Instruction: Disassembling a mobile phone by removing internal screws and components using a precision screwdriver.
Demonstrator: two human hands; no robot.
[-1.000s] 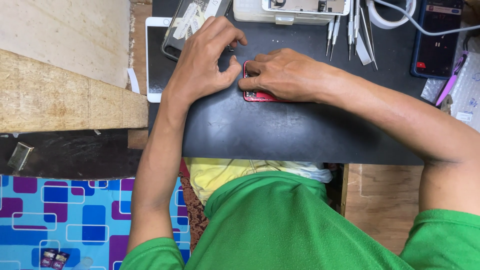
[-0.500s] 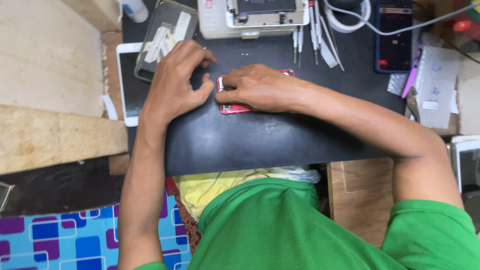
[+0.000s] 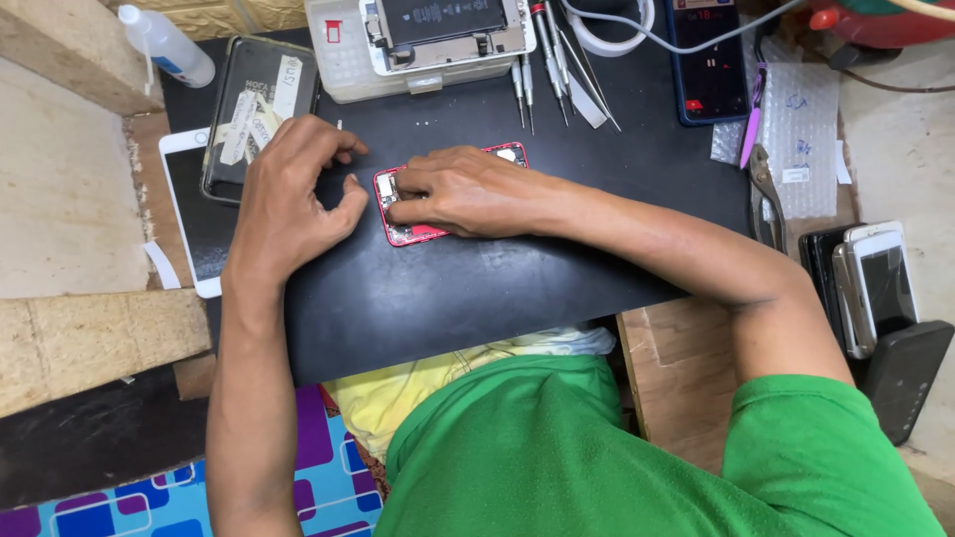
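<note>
On the black mat (image 3: 477, 288), mid-bench, I've got the red phone (image 3: 418, 234) lying flat, back open, so its insides face up for work. My right hand (image 3: 468, 189) lies over it, fingers pressed on the frame, pinning it; can't tell if they pinch a part. Left hand (image 3: 293, 199) rests just beside its left edge, loosely curled, holding nothing, prob. bracing. At the far edge, a clear tray (image 3: 348, 60) carries another opened phone w/ battery showing; screwdrivers (image 3: 527, 80) beside it.

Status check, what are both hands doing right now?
Right hand pressing on red phone. Left hand beside it on black mat, empty. Nothing in the way.
</note>
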